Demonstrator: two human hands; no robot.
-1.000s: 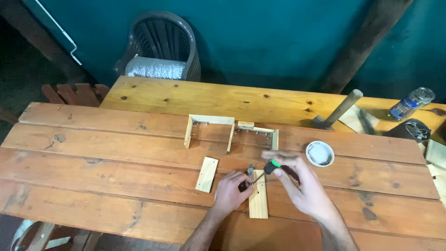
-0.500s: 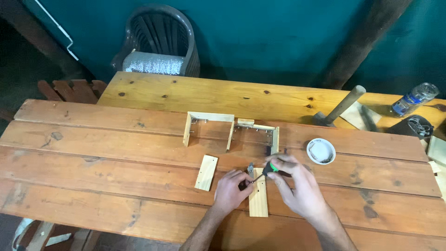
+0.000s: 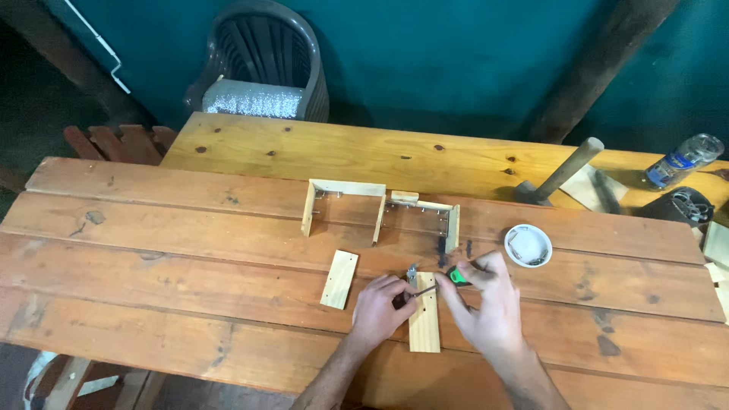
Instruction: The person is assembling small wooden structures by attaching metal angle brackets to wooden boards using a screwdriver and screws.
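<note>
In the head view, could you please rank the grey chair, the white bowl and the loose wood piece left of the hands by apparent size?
1. Grey chair, though it stands farther from the camera.
2. Loose wood piece.
3. White bowl, only slightly smaller.

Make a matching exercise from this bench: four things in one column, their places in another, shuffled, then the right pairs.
Things:
1. screwdriver
2. white dish
3. hammer
4. loose wood piece

Places:
A. on the yellow table at the back
B. left of the left hand
C. in the right hand, tip over the wood strip
D. right of the wooden frame

Pairs: 1-C, 2-D, 3-A, 4-B
</note>
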